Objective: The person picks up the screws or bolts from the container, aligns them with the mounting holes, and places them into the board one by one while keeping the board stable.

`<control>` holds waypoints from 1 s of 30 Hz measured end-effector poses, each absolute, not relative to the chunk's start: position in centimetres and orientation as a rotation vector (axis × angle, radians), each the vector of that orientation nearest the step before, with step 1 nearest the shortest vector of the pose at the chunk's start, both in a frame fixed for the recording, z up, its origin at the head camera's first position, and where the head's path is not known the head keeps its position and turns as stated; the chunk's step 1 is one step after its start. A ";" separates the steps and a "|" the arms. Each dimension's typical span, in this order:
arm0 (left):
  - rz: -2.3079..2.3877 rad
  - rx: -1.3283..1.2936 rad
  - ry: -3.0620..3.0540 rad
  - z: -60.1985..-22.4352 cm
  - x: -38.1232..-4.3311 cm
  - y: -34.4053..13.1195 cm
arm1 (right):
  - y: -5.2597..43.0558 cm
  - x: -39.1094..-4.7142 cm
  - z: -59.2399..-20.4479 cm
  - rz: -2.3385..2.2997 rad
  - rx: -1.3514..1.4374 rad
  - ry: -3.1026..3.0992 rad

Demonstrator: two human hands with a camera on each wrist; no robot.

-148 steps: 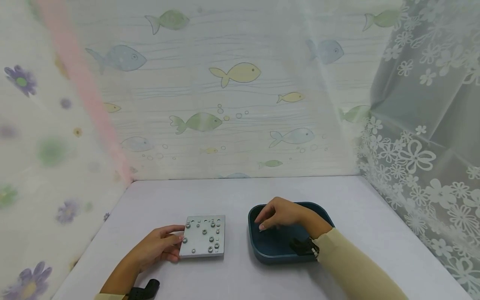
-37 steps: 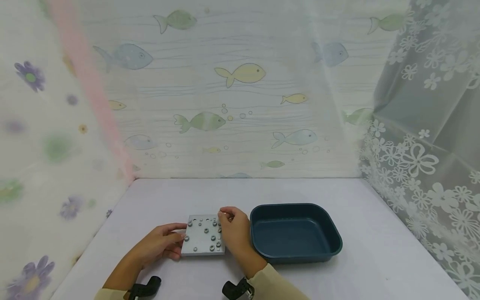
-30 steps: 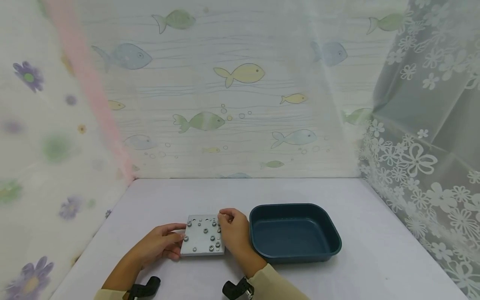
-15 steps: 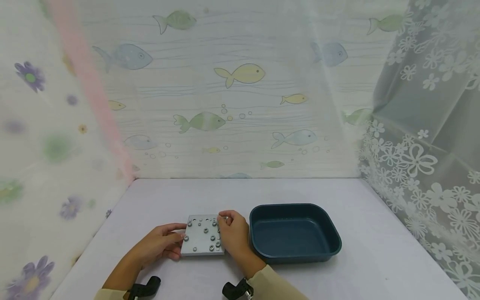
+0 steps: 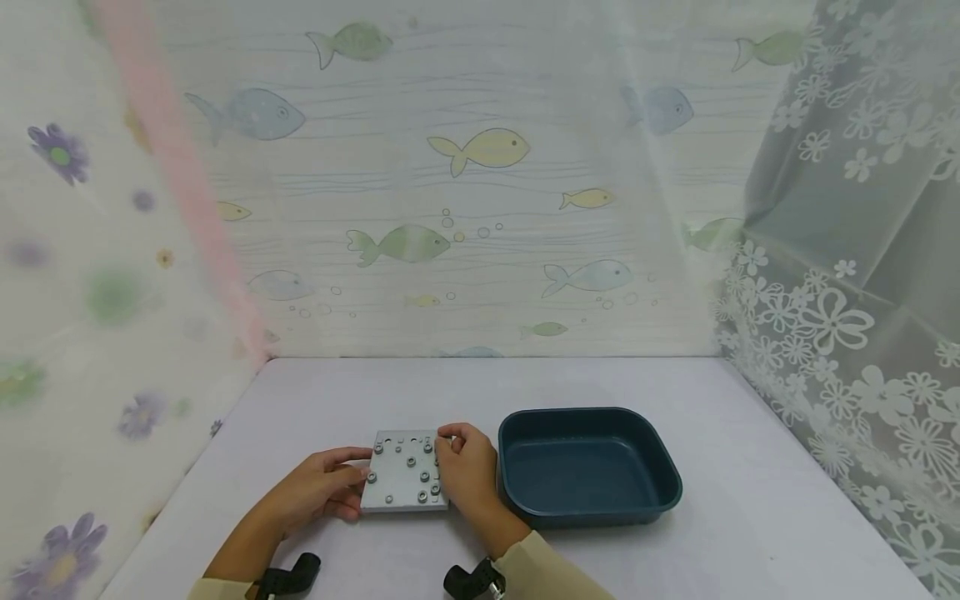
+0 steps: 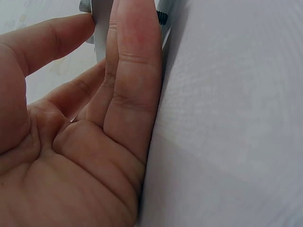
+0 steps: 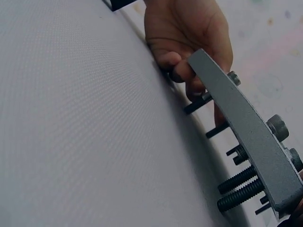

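A square silver metal plate (image 5: 397, 479) with several socket-head screws (image 5: 411, 462) in it is on the white table in the head view. My left hand (image 5: 330, 483) grips its left edge, thumb on top and fingers at the side and underneath. The right hand (image 5: 468, 471) is over the plate's upper right corner. Its thumb and forefinger pinch there, apparently on a screw whose head the fingertips hide. From the right wrist view, threaded screw ends (image 7: 241, 194) stick out below the plate, and the left hand's fingers (image 7: 194, 87) reach under it.
Close to the right of my right hand stands a dark blue tray (image 5: 592, 510) with rounded corners. Black wrist cameras (image 5: 296, 575) sit on both wrists. A fish-patterned curtain (image 5: 480, 250) closes off the table's back; patterned curtains hang on both sides.
The right hand was over the tray about five seconds ago and is now at the plate's upper right corner. Over the last second its fingertips shift slightly there. The left hand keeps its grip.
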State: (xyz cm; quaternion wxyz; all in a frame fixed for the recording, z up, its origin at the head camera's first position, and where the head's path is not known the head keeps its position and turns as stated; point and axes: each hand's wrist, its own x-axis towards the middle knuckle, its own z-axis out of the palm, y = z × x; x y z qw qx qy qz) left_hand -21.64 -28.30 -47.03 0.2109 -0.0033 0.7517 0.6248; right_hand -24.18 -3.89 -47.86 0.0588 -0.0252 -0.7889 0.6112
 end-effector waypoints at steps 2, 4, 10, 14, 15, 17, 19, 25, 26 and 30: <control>1.735 0.000 2.089 -47.0 -21.7 -28.3 | -3.9 -24.2 -47.7 1.851 -0.071 -2.390; 1.736 -0.001 2.087 -47.0 -21.7 -28.3 | -3.9 -24.2 -47.4 1.857 -0.058 -2.387; 1.723 -0.041 2.096 -47.0 -21.7 -28.2 | -4.1 -23.5 -45.3 1.904 0.058 -2.395; 1.717 -0.044 2.104 -47.1 -21.7 -28.1 | -3.5 -23.0 -42.8 1.871 0.183 -2.425; 1.718 -0.042 2.102 -47.1 -21.8 -28.1 | -3.2 -22.9 -42.2 1.856 0.216 -2.432; 1.718 -0.036 2.099 -47.2 -21.8 -28.1 | -2.4 -22.8 -41.1 1.825 0.293 -2.447; 1.717 -0.031 2.093 -47.1 -21.8 -28.2 | -1.3 -22.7 -40.1 1.792 0.357 -2.476; 1.692 -0.024 2.111 -47.0 -21.7 -28.5 | 3.2 -22.5 -39.0 1.575 0.506 -2.624; 1.673 -0.031 2.138 -46.9 -21.6 -28.5 | 4.0 -22.6 -39.0 1.521 0.524 -2.651; 1.473 -0.059 2.419 -46.4 -21.3 -28.1 | 7.7 -22.5 -38.8 1.341 0.584 -2.742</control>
